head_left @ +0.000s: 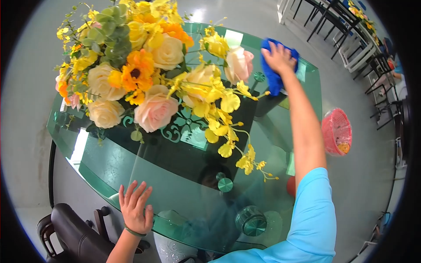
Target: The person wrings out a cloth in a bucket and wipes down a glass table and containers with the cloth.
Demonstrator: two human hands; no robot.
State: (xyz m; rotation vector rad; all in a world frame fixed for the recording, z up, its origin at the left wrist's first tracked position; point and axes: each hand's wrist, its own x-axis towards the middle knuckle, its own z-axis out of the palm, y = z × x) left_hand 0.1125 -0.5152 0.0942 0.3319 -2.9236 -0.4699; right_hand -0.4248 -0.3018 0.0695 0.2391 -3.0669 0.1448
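Observation:
My right hand (280,57) reaches to the far right part of the glass table (175,164) and lies flat, fingers spread, on a blue cloth (273,81). The cloth is pressed against the glass beneath the palm. Near the table's front left edge, my left hand (137,208) rests with its fingers apart and nothing in it. A large bouquet of yellow, orange and pale pink flowers (136,72) stands on the table between the hands and hides much of the far left glass.
A pink basket (337,131) with a liner stands on the floor to the right. At the lower left is a black chair (79,236). More chairs and tables (337,19) line the upper right, where part of another person (394,76) shows.

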